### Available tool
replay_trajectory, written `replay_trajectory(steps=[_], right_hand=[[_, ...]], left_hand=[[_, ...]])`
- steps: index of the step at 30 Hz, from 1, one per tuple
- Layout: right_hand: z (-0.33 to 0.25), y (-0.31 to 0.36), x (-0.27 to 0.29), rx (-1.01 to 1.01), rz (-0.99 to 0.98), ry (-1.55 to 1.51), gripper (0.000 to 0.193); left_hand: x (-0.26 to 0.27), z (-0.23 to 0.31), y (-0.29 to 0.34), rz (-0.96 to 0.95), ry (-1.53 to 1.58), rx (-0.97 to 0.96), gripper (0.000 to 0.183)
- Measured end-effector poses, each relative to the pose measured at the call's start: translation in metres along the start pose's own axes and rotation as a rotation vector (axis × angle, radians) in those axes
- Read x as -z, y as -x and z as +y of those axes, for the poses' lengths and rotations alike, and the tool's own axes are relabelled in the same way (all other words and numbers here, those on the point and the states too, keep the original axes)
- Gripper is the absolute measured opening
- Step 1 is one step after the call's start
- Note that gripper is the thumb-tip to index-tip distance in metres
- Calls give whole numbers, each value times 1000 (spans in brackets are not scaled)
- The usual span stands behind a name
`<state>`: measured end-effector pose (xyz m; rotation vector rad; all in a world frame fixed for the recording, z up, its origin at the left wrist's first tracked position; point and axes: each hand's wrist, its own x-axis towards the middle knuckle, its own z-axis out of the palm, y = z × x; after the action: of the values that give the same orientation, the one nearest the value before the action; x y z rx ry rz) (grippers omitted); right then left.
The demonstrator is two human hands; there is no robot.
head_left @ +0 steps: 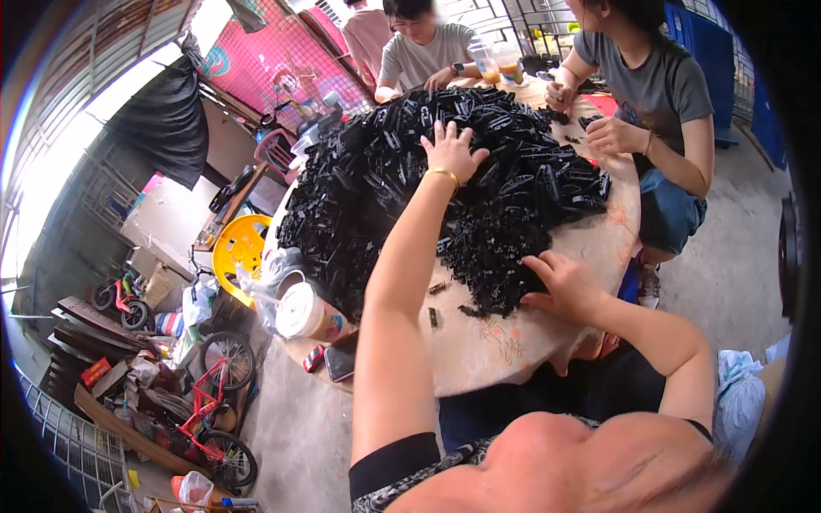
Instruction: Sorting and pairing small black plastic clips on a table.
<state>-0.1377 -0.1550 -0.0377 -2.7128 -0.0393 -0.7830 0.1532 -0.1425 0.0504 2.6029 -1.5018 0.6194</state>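
Observation:
A big heap of black plastic pieces [376,179], many of them long and slim like hair clip parts, covers much of the round table [479,359]. My left hand [453,152] reaches over the heap and rests on it, palm down with fingers spread. At the near right, my right hand [566,286] touches the edge of a lower mound of smaller black pieces [492,256]. Its thumb and fingers are apart, and no piece shows between them. A few loose black pieces [434,318] lie on the tabletop between my arms.
A lidded drink cup [301,309], a phone [342,359] and a small red object [314,359] stand by the table's left edge. Two people sit across, one handling black pieces [590,124]. Drink cups [506,70] stand at the back. Bicycles [224,368] and clutter fill the left.

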Motion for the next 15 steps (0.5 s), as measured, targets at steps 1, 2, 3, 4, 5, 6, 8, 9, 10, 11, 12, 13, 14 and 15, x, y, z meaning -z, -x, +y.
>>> replay_trajectory(steps=[1, 2, 3, 4, 5, 6, 8, 9, 10, 11, 12, 13, 14, 15], right_hand=[[1, -1, -2, 9, 4, -12, 57], [1, 1, -3, 7, -2, -22, 57], [1, 0, -2, 2, -4, -40, 56], [1, -1, -1, 1, -14, -48, 56], [2, 0, 0, -8, -24, -50, 55], [2, 2, 1, -16, -34, -53, 55], [6, 3, 0, 6, -29, -37, 54], [6, 3, -1, 21, -28, -31, 54], [7, 4, -3, 17, -20, -32, 53], [8, 4, -4, 16, -13, -34, 53], [8, 4, -4, 15, -8, -36, 52], [8, 4, -5, 13, -12, -40, 52], [8, 4, -6, 14, -16, -45, 52], [10, 5, -6, 6, -20, -46, 52]], left_hand=[[-2, -5, -14, -93, 32, 71, 62], [-7, -7, -23, -149, -44, 108, 62], [-13, -14, -33, -175, -110, 95, 61], [-21, -23, -41, -201, -169, 85, 61], [-25, -23, -45, -212, -189, 74, 60], [-27, -24, -52, -289, -166, 85, 60], [-32, -31, -58, -341, -189, 96, 58], [-32, -35, -65, -375, -187, 115, 55], [-34, -34, -67, -395, -205, 117, 52], [-34, -35, -70, -413, -224, 104, 50], [-29, -34, -71, -432, -242, 93, 48], [-30, -34, -75, -471, -267, 80, 46], [-27, -33, -71, -504, -293, 91, 46], [-26, -31, -68, -525, -281, 90, 46]])
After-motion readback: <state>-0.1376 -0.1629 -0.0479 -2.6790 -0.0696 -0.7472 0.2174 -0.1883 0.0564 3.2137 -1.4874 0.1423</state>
